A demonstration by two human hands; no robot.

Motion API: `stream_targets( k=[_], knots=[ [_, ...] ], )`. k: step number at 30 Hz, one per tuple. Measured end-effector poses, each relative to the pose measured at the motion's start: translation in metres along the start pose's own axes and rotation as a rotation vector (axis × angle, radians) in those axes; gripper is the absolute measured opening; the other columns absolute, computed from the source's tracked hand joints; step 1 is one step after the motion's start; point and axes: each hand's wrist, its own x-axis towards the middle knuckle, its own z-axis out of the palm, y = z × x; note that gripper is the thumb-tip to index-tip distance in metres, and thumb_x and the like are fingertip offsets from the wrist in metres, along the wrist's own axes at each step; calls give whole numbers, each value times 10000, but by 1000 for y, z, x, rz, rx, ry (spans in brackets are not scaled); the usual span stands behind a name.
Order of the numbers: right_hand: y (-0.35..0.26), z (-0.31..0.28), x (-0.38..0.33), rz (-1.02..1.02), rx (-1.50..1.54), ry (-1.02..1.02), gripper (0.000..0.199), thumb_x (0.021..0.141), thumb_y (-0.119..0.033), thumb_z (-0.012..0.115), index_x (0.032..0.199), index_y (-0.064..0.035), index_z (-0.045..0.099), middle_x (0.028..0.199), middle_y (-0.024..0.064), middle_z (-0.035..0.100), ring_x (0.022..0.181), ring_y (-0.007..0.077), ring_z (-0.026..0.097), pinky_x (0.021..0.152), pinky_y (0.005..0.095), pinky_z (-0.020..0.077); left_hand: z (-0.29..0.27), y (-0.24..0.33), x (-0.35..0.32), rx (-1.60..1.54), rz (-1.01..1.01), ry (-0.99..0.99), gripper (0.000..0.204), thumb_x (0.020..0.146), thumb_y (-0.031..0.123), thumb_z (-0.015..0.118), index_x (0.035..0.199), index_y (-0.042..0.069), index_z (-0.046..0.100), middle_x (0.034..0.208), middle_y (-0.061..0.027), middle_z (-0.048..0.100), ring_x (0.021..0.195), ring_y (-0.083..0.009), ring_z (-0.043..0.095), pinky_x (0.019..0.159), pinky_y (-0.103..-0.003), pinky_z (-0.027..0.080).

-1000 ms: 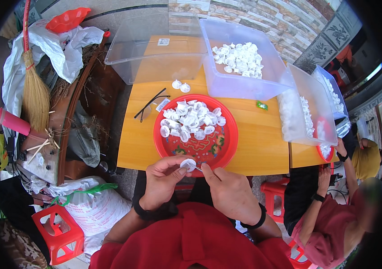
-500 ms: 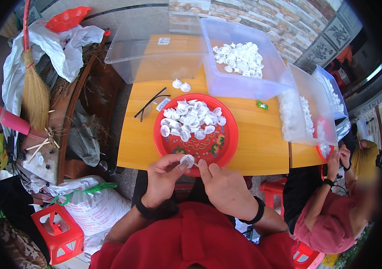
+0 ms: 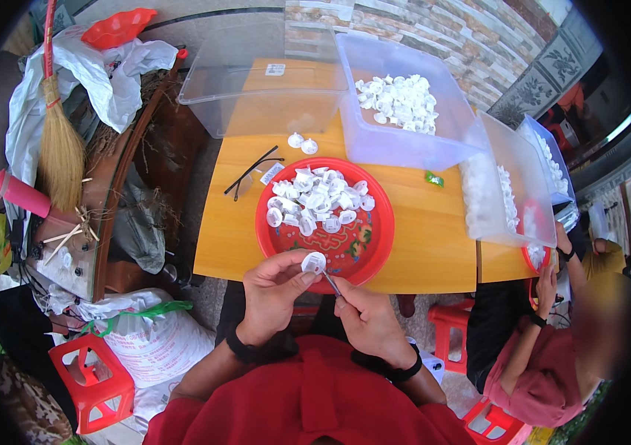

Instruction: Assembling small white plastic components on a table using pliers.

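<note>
My left hand pinches a small round white plastic part between thumb and fingers, at the near rim of a red tray. My right hand is closed round a thin metal tool, possibly a small screwdriver or pick, which slants up so that its tip meets the part's lower right edge. Whether the tip goes inside cannot be made out. A heap of similar white parts lies in the tray, mostly toward its far side.
Beyond the tray are two loose white parts, eyeglasses and a green wrapper. Clear plastic bins stand at the back; one holds more white parts. At right sits a co-worker. A red stool stands at left.
My right hand has turned and dropped slightly, so more of the metal tool shows. The white part is tilted differently and slightly higher in my left hand.
</note>
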Motion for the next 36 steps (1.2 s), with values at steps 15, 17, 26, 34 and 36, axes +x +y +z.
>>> stream_targets(
  k=[15,17,26,34,36],
  knots=[
    [-23,0,2,-191,-873,-182,480,698,-34,544,1146,131,495,742,148,551,582,220,570,503,306,470,1,-13,-7,276,148,100,242,786,-111,606,1019,-46,602,1011,-104,617,903,-141,606,791,-264,515],
    [-32,-5,8,-232,-1027,-265,481,687,-80,550,1115,137,517,705,132,544,558,204,560,479,289,465,0,-15,-6,358,172,75,204,789,-123,588,980,-53,606,994,-98,617,885,-139,607,774,-254,513],
    [-36,-4,20,-473,-1153,-408,480,668,-52,551,1076,198,509,644,117,536,523,174,534,404,278,415,-5,-17,-4,457,23,-26,179,815,-117,553,975,-50,598,986,-85,610,900,-140,604,785,-256,505],
    [-28,-30,7,-307,-872,-103,459,664,-51,572,1110,56,570,681,64,455,583,188,525,486,313,415,-16,0,1,144,15,-77,260,813,-126,553,1050,-25,580,1055,-91,597,959,-156,590,849,-279,481],
    [-24,-28,6,-321,-851,-85,464,657,-52,575,1109,54,571,678,64,450,582,187,515,488,312,412,-14,1,0,151,24,-86,261,808,-131,555,1045,-24,585,1072,-98,591,967,-157,585,853,-280,477]
  ],
)
